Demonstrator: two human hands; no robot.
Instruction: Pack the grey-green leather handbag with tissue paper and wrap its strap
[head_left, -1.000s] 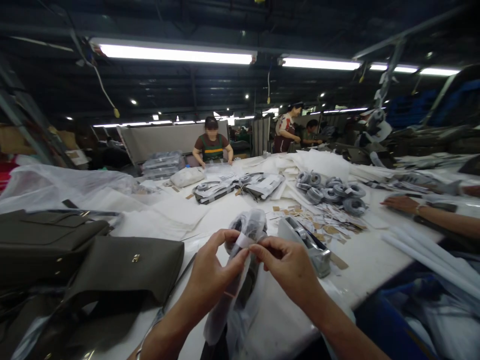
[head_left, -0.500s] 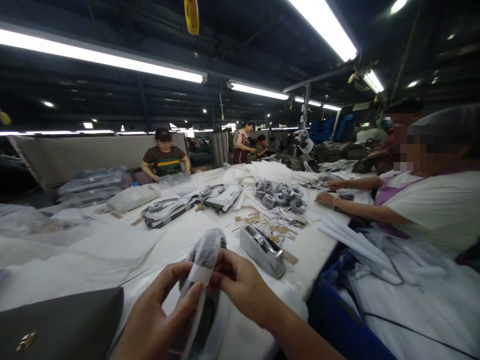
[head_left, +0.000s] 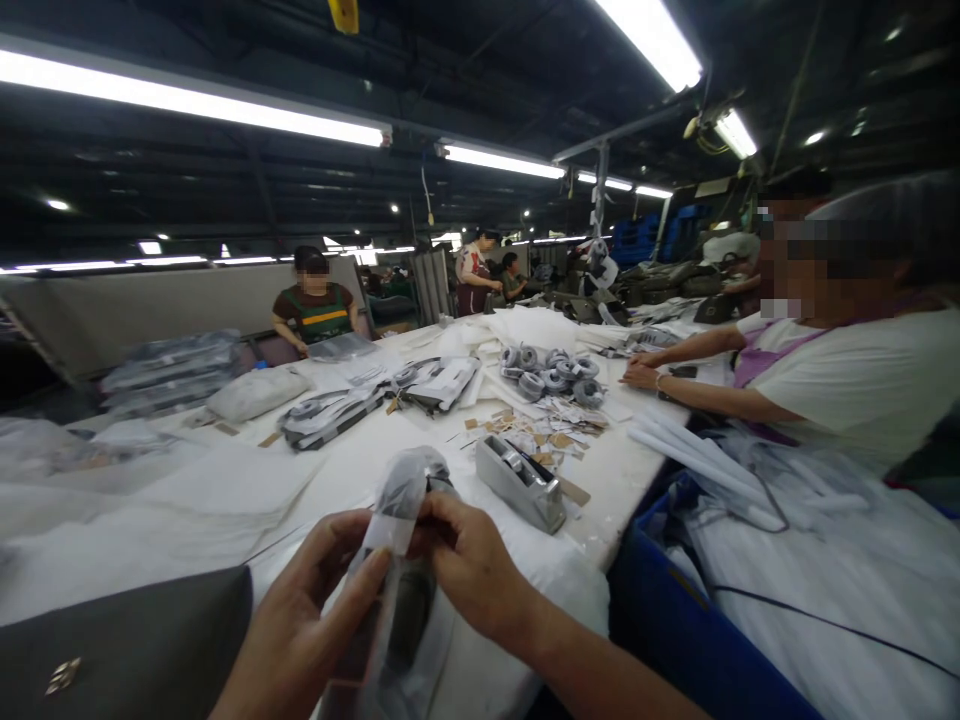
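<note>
Between my hands is a dark strap (head_left: 409, 605) wrapped in cloudy translucent plastic, its upper end curved over. A white band (head_left: 388, 535) goes around it. My left hand (head_left: 319, 580) grips the wrapped strap from the left, thumb lying on the band. On the other side, my right hand (head_left: 469, 555) pinches at the wrapping's edge with thumb and fingers; the fingertips are partly hidden. A dark grey handbag (head_left: 135, 640) with a gold clasp lies to the lower left. Just beyond my right hand stands a grey tape dispenser (head_left: 519, 485).
Rolled grey straps (head_left: 551, 372) and loose tags (head_left: 536, 435) lie beyond the dispenser. White sheets (head_left: 187, 500) cover the left table. A blue bin (head_left: 675, 590) of plastic wrapping stands at the right. A co-worker (head_left: 847, 350) works at the right edge, another (head_left: 313, 305) across the table.
The view has shifted slightly. Both hands stay on the wrapped strap, and my right fingers have moved a little at the band's edge. The co-worker's hands on the right have drawn together.
</note>
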